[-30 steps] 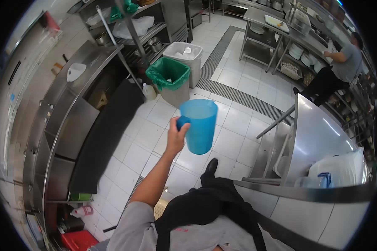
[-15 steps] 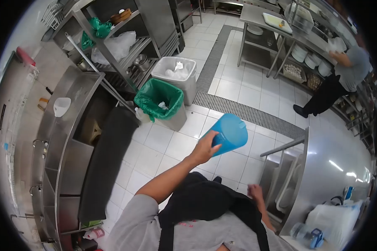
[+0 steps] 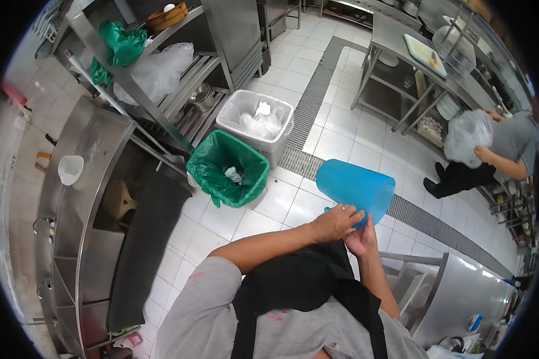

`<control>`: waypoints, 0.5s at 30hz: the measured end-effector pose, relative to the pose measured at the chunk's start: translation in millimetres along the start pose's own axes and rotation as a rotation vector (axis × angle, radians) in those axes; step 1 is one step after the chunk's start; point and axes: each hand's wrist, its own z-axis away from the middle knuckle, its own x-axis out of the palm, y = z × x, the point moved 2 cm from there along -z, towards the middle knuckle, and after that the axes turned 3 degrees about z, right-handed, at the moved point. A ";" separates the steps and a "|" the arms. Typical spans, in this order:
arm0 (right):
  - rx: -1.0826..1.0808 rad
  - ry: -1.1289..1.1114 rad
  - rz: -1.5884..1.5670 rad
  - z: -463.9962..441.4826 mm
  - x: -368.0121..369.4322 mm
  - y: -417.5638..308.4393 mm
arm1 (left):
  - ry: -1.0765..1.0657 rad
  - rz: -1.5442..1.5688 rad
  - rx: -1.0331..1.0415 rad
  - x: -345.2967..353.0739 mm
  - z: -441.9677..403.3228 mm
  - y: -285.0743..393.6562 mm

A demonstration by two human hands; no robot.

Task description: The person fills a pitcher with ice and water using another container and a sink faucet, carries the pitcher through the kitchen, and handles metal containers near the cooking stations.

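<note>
The left hand [image 3: 336, 223] grasps the blue plastic pitcher [image 3: 353, 184] by its handle side; the right hand [image 3: 363, 242] touches it alongside, its grip unclear; the pitcher is tipped sideways above the tiled floor [image 3: 278, 200]; beyond stand a green-lined bin [image 3: 205, 173] and a grey bin [image 3: 277, 149]; farther right, a co-worker [image 3: 516, 136] holds a clear plastic bag [image 3: 466, 137].

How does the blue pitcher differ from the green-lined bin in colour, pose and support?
The blue pitcher is plain blue; the green-lined bin shows a green bag over its rim.
The pitcher is tipped well over on its side; the bin stands upright.
The pitcher is held up by the left hand; the bin rests on the floor.
Both are containers.
</note>
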 end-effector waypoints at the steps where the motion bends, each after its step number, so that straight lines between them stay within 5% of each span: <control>1: -0.025 -0.001 -0.010 -15.5 -0.8 -7.2 | -0.006 0.029 -0.018 -1.3 -6.0 -12.3; 5: 0.023 0.012 0.130 -99.1 -41.6 -48.2 | -0.044 0.025 -0.029 -19.6 -29.5 -79.9; 7: 0.063 0.218 0.160 -127.4 -34.1 -73.1 | 0.016 0.011 -0.173 -47.4 -33.4 -123.5; 10: 0.059 0.365 0.235 -170.3 -60.8 -103.1 | 0.320 0.073 -0.605 -74.2 10.6 -244.8; 12: 0.097 0.435 0.295 -194.3 -71.4 -116.0 | 0.397 0.116 -1.130 -125.8 38.8 -311.6; 14: 0.145 0.501 0.336 -213.8 -79.9 -125.3 | 0.556 -0.363 -1.052 -159.6 94.7 -391.5; 15: 0.150 0.532 0.347 -221.3 -83.2 -127.4 | 0.642 0.024 -1.359 -174.4 131.6 -440.9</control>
